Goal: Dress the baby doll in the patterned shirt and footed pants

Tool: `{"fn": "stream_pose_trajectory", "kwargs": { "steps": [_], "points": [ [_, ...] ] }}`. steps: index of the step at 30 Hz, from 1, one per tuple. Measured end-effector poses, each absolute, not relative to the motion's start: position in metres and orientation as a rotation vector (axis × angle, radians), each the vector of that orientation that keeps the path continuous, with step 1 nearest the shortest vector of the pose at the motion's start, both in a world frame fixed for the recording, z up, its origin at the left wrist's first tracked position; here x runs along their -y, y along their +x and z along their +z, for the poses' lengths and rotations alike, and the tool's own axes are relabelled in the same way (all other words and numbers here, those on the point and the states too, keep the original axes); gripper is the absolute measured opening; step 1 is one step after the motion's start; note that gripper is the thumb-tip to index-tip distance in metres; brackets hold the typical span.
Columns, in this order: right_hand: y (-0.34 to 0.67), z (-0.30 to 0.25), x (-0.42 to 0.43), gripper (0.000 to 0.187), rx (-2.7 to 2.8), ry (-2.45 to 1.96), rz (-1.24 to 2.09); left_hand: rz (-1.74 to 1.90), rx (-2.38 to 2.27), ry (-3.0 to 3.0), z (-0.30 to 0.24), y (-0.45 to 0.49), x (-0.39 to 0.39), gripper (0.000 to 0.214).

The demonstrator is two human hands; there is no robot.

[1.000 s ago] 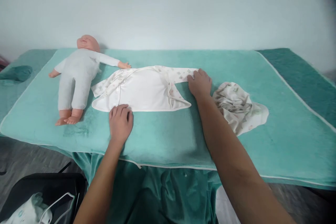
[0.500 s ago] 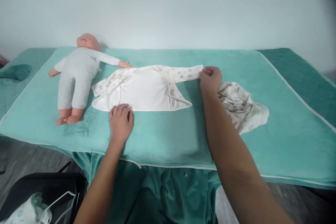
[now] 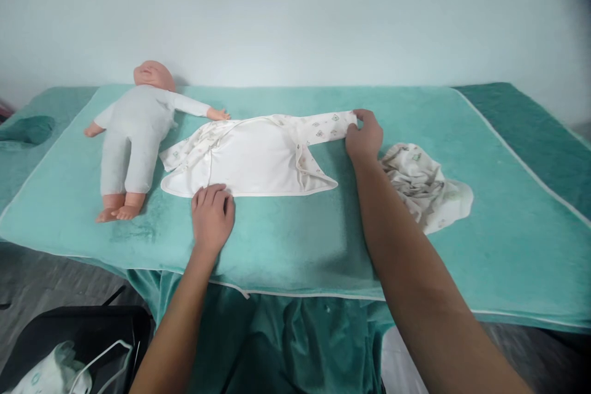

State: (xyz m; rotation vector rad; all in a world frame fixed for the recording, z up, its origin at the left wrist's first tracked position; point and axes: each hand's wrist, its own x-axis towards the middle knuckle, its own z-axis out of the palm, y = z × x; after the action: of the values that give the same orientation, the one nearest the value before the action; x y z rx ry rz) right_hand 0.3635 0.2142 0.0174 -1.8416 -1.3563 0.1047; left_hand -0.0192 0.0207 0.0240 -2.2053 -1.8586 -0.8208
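A white baby shirt [image 3: 253, 160] with a small print on its sleeves lies spread open on the green bed cover. My left hand [image 3: 213, 212] rests at its lower hem, fingers laid flat over the edge. At the far end of the right-hand sleeve [image 3: 327, 128], my right hand [image 3: 365, 134] pinches the cuff between thumb and fingers. The other sleeve is folded out toward a baby doll [image 3: 138, 114] in a white suit. This doll lies on its back to the left, one hand close to the shirt's shoulder.
A crumpled printed cloth [image 3: 427, 188] lies to the right, beside my right forearm. The green cover [image 3: 295, 246] hangs over the front edge. At lower left stands a black chair [image 3: 106, 326] with printed cloth and a white wire frame on it. A pale wall rises behind.
My right hand has shifted slightly up and to the left at the cuff, and the sleeve end has lifted a little with it. My left hand stays where it was.
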Motion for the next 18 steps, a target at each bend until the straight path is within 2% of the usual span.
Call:
{"fn": "stream_pose_trajectory", "kwargs": {
  "steps": [12, 15, 18],
  "points": [
    [0.367, 0.021, -0.218, 0.045, 1.384, -1.978, -0.017, -0.811, 1.848, -2.193, 0.023, -0.019, -0.022, 0.010],
    [0.356, 0.021, -0.210, 0.045, 1.551, -1.864, -0.115, -0.809, 1.845, -2.190, 0.023, -0.019, -0.022, 0.009],
    [0.341, 0.017, -0.205, 0.043, 1.856, -1.673, -0.063, -0.817, 1.843, -2.191, 0.023, -0.019, -0.022, 0.009]
  ]
}}
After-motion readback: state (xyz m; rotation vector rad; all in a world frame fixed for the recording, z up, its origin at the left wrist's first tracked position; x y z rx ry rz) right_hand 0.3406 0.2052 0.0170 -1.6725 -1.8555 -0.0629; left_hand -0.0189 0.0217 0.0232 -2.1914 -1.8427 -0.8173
